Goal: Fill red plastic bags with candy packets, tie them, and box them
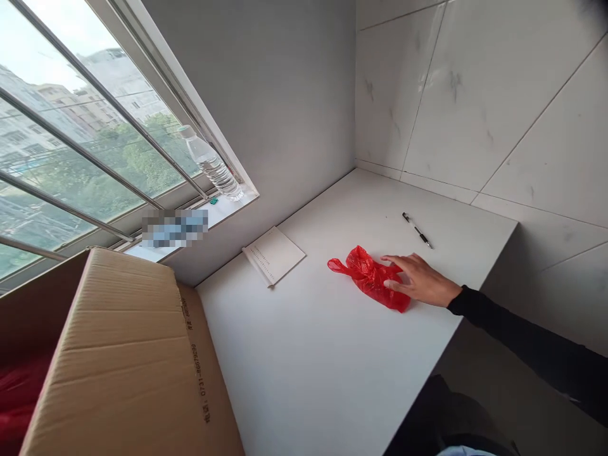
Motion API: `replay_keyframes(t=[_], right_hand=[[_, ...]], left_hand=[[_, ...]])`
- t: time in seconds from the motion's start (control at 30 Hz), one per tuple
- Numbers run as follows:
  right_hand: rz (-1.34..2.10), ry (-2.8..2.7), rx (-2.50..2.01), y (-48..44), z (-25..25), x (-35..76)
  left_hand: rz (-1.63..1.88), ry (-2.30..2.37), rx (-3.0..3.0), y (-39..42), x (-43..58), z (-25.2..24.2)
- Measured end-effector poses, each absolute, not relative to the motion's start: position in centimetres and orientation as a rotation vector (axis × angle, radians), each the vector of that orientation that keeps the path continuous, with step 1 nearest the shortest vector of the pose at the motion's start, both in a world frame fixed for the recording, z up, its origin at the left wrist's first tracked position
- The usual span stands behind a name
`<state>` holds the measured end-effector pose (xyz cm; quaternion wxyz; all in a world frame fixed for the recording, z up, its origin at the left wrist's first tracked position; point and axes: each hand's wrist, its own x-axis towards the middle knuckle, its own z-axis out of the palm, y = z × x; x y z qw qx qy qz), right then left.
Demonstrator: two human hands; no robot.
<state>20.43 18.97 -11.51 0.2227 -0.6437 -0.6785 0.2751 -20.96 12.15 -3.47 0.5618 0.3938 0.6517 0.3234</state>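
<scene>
A crumpled red plastic bag lies on the white tabletop, one handle loop sticking out to the left. My right hand, in a black sleeve, reaches in from the right over the bag's right end. Its fingers are spread and curve a little over the red plastic; whether they touch it I cannot tell. Behind the hand lies a clear pen with a black cap and grip. To the left of the bag is a pale notepad with a spiral-bound edge. My left hand is out of view.
An open cardboard box with something dark red inside stands at the lower left. On the windowsill are a clear water bottle and a blurred-out item. Metal bars cross the window. A grey wall and a tiled wall border the table.
</scene>
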Motion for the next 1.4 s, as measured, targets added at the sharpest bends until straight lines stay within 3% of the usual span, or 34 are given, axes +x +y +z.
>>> replay_keyframes(t=[0.17,0.4,0.63,0.77,1.07,1.4], right_hand=[[0.871,-2.022,-1.566,16.9,-11.3,17.9],[1.175,-2.161,-1.203,13.1,-10.1,15.6],[1.167,-2.098,-1.359,13.4,-10.2,16.5],[1.285,-1.884,-1.426,13.5,-9.3,16.0],[1.819,-1.016,-1.051,13.1,-8.2,10.6],[1.841,-0.687,-1.150,14.8,-10.3,9.6]], left_hand=[[1.034,1.466,0.852,6.9,-13.1,-6.6],[1.094,1.374,0.561,8.5,-7.6,-10.5],[1.339,1.518,0.536,6.0,-8.5,-10.6],[1.398,1.639,0.605,5.0,-9.0,-10.3],[1.421,1.562,0.867,5.1,-7.8,-7.3],[1.374,1.571,0.667,4.7,-10.1,-10.4]])
